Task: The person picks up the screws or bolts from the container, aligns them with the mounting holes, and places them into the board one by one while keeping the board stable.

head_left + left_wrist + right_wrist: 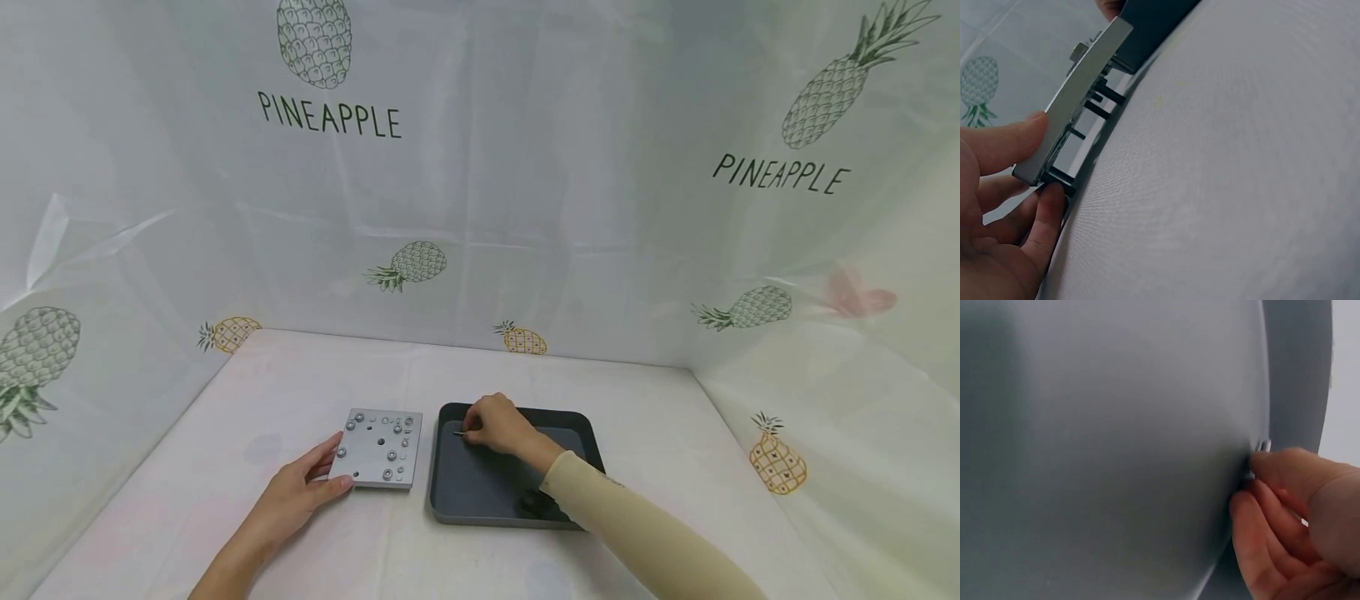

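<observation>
My left hand point(300, 487) grips the left edge of a square metal plate point(363, 454), its thumb on the near corner. Several bolts and holes dot the plate's top; in the left wrist view the plate point(1082, 94) is tilted, with screw shanks point(1097, 110) sticking out below and fingertips under its edge. Inside the dark tray point(480, 510), my right hand point(498, 427) pinches a small metal piece point(458, 433) near the far left corner. The right wrist view shows only the tip of this piece point(1266, 445) beyond the thumb and fingers, so its exact kind is hidden.
A small black object point(534, 502) lies in the near right part of the tray, partly behind the right forearm. The tray has a raised rim and stands just right of the plate. A white cloth point(360, 550) covers the table, and pineapple-print sheets point(525, 208) hang around it.
</observation>
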`<state>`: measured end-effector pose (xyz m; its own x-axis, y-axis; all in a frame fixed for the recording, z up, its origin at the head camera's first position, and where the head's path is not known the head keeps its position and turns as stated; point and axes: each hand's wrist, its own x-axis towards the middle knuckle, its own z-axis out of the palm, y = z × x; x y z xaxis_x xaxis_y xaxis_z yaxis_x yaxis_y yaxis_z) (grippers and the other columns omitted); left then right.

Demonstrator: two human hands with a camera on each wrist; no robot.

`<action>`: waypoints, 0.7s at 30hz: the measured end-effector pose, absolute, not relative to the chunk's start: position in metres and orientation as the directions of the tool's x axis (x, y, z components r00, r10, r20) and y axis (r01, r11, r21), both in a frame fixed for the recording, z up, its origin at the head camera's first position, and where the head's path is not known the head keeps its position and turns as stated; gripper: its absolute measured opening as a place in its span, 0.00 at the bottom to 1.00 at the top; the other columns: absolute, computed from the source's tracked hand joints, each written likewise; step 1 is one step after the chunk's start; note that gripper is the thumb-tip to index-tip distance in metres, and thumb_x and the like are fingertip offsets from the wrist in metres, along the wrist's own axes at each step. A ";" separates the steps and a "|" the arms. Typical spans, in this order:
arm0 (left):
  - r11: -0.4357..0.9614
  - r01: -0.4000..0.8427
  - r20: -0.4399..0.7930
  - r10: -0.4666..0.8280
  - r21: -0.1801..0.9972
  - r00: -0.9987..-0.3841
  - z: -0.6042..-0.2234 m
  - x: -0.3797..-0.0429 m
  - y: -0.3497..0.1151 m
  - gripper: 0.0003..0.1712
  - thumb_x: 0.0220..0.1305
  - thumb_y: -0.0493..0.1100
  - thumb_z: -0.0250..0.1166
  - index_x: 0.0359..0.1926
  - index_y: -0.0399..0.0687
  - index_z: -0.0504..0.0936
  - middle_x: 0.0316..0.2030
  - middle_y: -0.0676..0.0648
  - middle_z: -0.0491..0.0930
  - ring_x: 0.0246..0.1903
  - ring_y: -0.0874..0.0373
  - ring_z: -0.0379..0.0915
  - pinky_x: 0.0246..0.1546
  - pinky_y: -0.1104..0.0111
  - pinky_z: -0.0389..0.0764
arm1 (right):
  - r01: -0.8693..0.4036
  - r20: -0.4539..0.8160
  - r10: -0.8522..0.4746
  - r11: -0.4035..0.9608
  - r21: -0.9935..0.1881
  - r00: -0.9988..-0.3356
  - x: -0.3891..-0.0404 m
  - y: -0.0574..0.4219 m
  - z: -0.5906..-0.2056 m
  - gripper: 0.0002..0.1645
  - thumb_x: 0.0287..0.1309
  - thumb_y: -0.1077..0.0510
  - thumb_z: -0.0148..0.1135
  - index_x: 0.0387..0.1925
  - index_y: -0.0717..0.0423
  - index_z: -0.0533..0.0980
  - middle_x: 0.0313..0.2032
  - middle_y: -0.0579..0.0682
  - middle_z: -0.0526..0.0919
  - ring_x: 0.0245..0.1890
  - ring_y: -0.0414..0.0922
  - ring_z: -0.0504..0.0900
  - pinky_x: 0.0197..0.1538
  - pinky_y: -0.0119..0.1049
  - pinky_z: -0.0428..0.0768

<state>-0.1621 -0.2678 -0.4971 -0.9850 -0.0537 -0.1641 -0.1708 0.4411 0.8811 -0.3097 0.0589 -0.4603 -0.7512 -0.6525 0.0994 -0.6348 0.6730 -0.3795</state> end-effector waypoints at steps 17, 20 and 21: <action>0.454 -0.172 -0.166 -0.053 0.874 -0.985 -0.497 -0.163 -0.267 0.52 0.66 0.56 0.75 0.84 0.53 0.60 0.73 0.33 0.71 0.69 0.40 0.73 0.72 0.45 0.73 | -0.607 0.051 -0.728 0.528 -0.594 -0.683 -0.317 0.067 -0.453 0.03 0.65 0.64 0.74 0.39 0.56 0.89 0.30 0.43 0.91 0.28 0.30 0.82 0.33 0.26 0.80; 0.457 -0.170 -0.165 -0.051 0.873 -0.985 -0.495 -0.163 -0.267 0.52 0.66 0.56 0.75 0.84 0.52 0.61 0.73 0.34 0.71 0.68 0.41 0.73 0.72 0.45 0.73 | -0.588 0.045 -0.728 0.514 -0.624 -0.684 -0.320 0.068 -0.455 0.03 0.66 0.62 0.74 0.40 0.55 0.89 0.31 0.40 0.91 0.29 0.30 0.83 0.35 0.26 0.81; 0.457 -0.170 -0.165 -0.052 0.873 -0.985 -0.495 -0.163 -0.267 0.52 0.66 0.56 0.75 0.84 0.52 0.61 0.73 0.34 0.71 0.68 0.41 0.73 0.72 0.45 0.73 | -0.580 0.045 -0.727 0.507 -0.637 -0.685 -0.321 0.068 -0.456 0.03 0.66 0.62 0.74 0.40 0.54 0.89 0.32 0.40 0.91 0.30 0.30 0.84 0.35 0.26 0.82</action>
<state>-0.1630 -0.2670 -0.4951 -0.9850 -0.0515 -0.1649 -0.1701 0.4567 0.8732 -0.3210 0.0677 -0.4558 -0.6847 -0.7274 0.0448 -0.5804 0.5070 -0.6373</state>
